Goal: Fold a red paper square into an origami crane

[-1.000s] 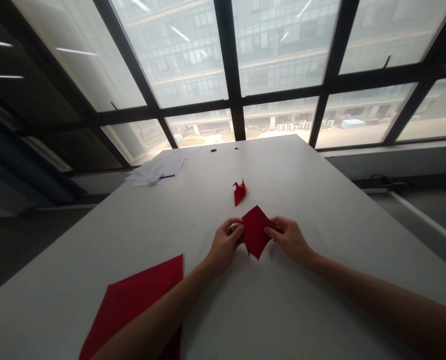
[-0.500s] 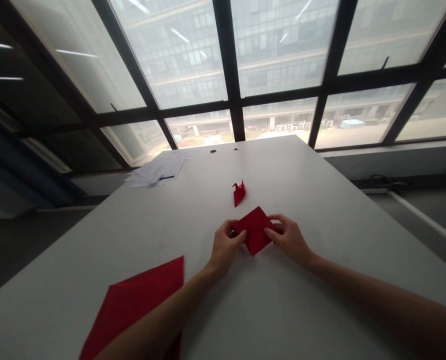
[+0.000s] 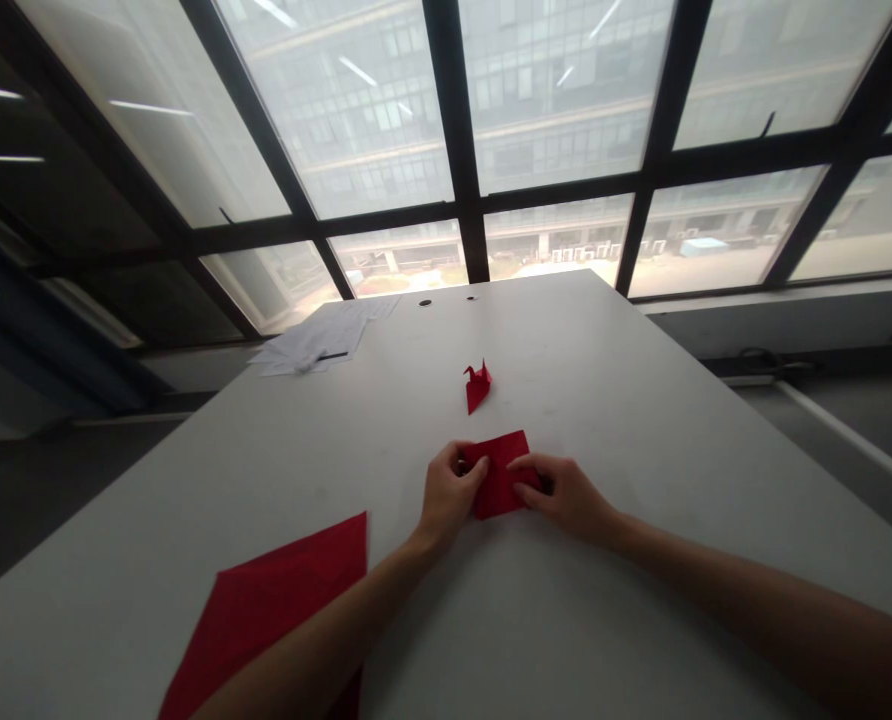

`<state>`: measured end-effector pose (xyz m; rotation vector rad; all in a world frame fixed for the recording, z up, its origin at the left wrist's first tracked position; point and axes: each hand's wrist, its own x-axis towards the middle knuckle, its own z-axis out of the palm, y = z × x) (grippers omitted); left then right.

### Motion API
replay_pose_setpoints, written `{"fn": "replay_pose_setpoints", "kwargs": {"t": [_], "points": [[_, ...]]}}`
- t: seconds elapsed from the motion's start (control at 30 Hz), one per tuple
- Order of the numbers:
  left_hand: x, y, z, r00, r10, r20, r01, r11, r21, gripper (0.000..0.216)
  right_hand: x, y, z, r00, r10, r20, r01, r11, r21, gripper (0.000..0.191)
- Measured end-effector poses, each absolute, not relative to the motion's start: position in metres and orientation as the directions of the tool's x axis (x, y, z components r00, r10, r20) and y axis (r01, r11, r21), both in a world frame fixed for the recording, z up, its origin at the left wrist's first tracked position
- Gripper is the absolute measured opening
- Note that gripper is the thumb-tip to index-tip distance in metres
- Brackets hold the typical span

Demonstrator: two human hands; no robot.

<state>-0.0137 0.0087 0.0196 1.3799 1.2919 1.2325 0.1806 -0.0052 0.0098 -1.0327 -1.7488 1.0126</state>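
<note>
A folded square of red origami paper (image 3: 497,487) is between my hands, just above or on the white table. My left hand (image 3: 446,492) pinches its left side, thumb on top and fingers behind. On the right side, my right hand (image 3: 570,495) has its thumb and bent index finger closed on the paper near its edge. Beyond the paper stands a small red origami crane (image 3: 478,390). A larger red paper sheet (image 3: 288,580) lies at the lower left, partly hidden under my left forearm.
White papers (image 3: 345,325) lie spread at the table's far left, with a dark pen (image 3: 333,356) on them. The white table (image 3: 588,340) reaches toward tall windows with dark frames (image 3: 476,240). Two small round holes are near its far end.
The red paper has turned from a diamond to a squarer position. My right hand has moved left, and its fingers now lie over the paper's front. My left hand keeps its hold.
</note>
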Motion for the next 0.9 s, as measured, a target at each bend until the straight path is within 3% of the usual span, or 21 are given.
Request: {"fn": "replay_pose_setpoints", "kwargs": {"t": [0.13,0.3,0.43,0.5,0.67,0.77,0.9], "points": [[-0.0133,0.0078,0.0205,-0.025,0.996,0.083,0.098,-0.080,0.992,0.027,0.1804,-0.0054,0.0097,-0.306,0.914,0.265,0.217,0.338,-0.916,0.027],[-0.0136,0.0090,0.0227,-0.001,0.998,0.068,-0.060,-0.068,0.996,0.033,0.1788,-0.0044,0.0139,-0.261,0.942,0.211,-0.009,0.216,-0.976,0.063],[-0.0147,0.0107,0.0240,0.035,0.998,0.058,-0.193,-0.051,0.980,0.036,0.1797,-0.0014,0.0151,-0.167,0.968,0.188,-0.037,0.184,-0.982,0.083],[-0.0151,0.0101,0.0251,0.050,0.997,0.063,-0.206,-0.051,0.977,0.037,0.1803,0.0005,0.0144,-0.168,0.965,0.199,-0.026,0.198,-0.980,0.075],[-0.0135,0.0050,0.0284,0.075,0.983,0.165,-0.127,-0.155,0.980,0.038,0.1814,0.0028,0.0131,-0.157,0.947,0.282,0.053,0.293,-0.955,0.027],[-0.0131,0.0030,0.0290,0.062,0.972,0.225,-0.025,-0.224,0.974,0.030,0.1818,0.0025,0.0122,-0.174,0.943,0.283,0.044,0.295,-0.955,0.023],[-0.0140,0.0029,0.0293,0.077,0.968,0.237,0.072,-0.243,0.967,0.034,0.1822,0.0029,0.0101,-0.173,0.947,0.270,0.018,0.277,-0.961,0.024]]}}
